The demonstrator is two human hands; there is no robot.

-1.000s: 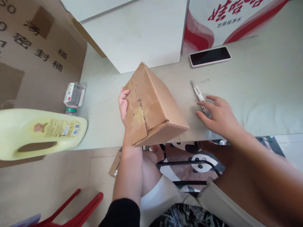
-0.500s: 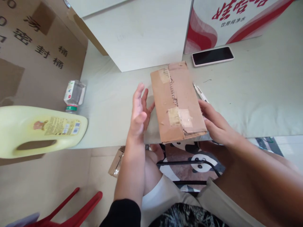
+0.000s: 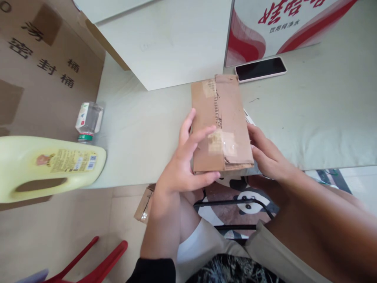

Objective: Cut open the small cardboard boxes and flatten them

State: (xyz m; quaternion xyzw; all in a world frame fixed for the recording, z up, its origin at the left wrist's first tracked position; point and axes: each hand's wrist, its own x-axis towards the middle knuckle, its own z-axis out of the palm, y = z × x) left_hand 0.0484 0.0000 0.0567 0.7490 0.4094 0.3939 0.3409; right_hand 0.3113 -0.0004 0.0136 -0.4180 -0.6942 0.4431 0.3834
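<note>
A small brown cardboard box point(image 3: 228, 106) with a ragged taped seam rests at the front of the cloth-covered table. My left hand point(image 3: 188, 157) grips its left near corner. One finger lies over the top tape, another along the left side, and the thumb runs along the near edge. Against the right side my right hand point(image 3: 266, 151) is curled, its fingertips partly hidden by the box. A slim white object point(image 3: 249, 116) pokes out behind the box's right side, mostly covered.
A dark-screened phone point(image 3: 260, 69) lies behind the box, before a red-and-white carton point(image 3: 265, 35) and a large white box point(image 3: 176, 47). At left are a small clear bottle point(image 3: 90, 118), a yellow jug point(image 3: 59, 161) and a big carton point(image 3: 59, 39). A red chair point(image 3: 103, 263) stands below.
My left hand has moved right from beside the cardboard box and taken hold of its near left corner. The box has turned slightly. My right hand stays at its right side.
</note>
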